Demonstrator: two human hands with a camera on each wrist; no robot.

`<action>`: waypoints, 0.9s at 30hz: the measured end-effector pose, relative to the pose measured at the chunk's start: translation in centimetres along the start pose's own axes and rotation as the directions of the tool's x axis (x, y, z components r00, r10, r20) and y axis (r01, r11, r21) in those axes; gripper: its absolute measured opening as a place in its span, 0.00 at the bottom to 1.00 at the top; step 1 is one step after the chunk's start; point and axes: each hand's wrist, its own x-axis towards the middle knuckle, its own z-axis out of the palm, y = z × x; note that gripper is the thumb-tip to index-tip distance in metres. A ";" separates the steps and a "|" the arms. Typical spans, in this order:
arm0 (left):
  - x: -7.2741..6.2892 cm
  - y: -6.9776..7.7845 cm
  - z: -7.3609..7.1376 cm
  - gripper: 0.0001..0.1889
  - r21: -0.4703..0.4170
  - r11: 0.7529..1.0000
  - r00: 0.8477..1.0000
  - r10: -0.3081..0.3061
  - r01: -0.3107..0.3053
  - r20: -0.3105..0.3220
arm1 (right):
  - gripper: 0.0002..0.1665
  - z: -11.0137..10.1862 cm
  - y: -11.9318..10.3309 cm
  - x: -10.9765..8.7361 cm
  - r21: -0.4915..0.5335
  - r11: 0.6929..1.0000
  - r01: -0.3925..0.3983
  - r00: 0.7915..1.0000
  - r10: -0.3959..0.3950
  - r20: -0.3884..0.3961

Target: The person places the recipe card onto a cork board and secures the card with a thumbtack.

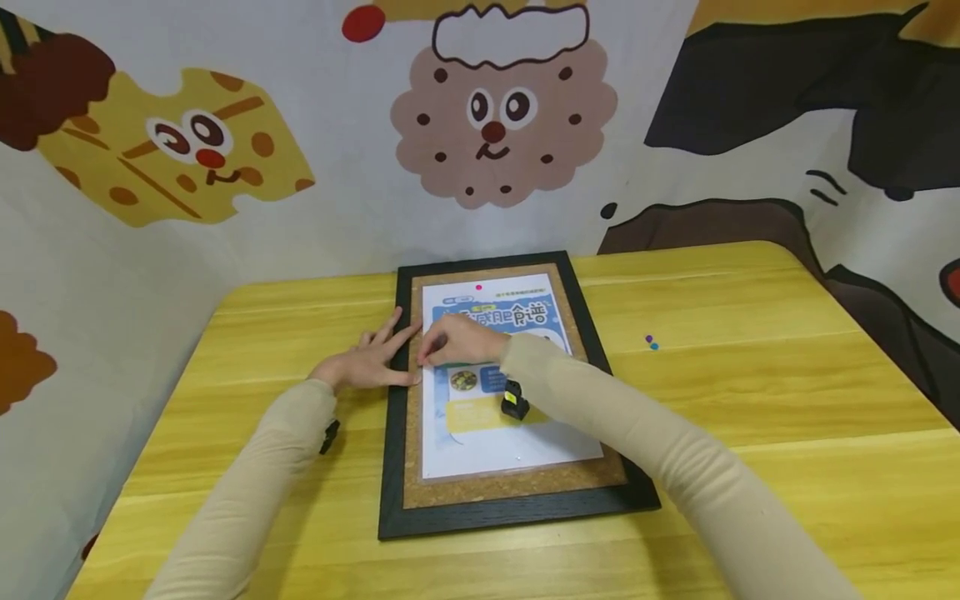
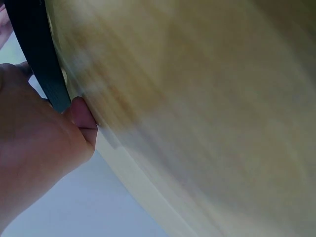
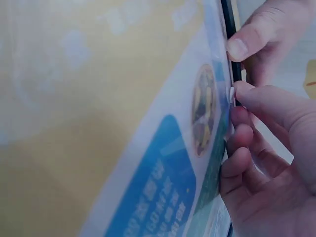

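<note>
Firstly, desk [image 1: 750, 383]: yellow wood grain; behind it we see a pale backdrop [image 1: 352, 208] with cartoon biscuit [image 1: 517, 129] and cheese [image 1: 187, 158].
Hidden: the right hand [image 1: 465, 340] and its sleeve [image 1: 645, 425] cover the middle of the poster [image 1: 480, 415]; its small print we cannot read.
Corkboard [image 1: 517, 483]: lying on the desk in a black frame [image 1: 517, 511], long axis going away from us, the poster's title [image 1: 517, 315] toward the backdrop.
Left hand [image 1: 367, 364]: fingers spread over the frame's left side.
Right hand: pinching a white pin [image 3: 231, 95] at the poster's left edge.

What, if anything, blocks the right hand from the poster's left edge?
Nothing visible: the right hand pinches a white pin at the edge of the poster; the left hand rests beside it, across the frame.
</note>
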 end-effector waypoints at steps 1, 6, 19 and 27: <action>0.0 0.0 0.0 0.51 0.000 1.000 1.000 0.004 -0.004 0.000 | 0.07 -0.1 -0.1 -0.1 -0.001 1.000 0.002 1.000 -0.002 0.002; 0.1 -0.1 0.1 0.52 -0.008 1.000 1.000 0.014 -0.014 0.002 | 0.10 -0.4 -0.1 -0.7 0.038 0.999 -0.019 1.000 0.019 -0.007; -0.2 0.2 0.0 0.51 -0.049 0.999 1.000 -0.009 0.009 0.002 | 0.10 -1.4 0.7 -3.1 0.026 0.999 -0.045 0.998 0.046 -0.032; 0.0 0.1 0.1 0.52 -0.030 1.000 1.000 -0.008 0.008 -0.003 | 0.09 -1.4 1.1 -4.9 0.029 0.996 -0.087 0.996 0.088 -0.021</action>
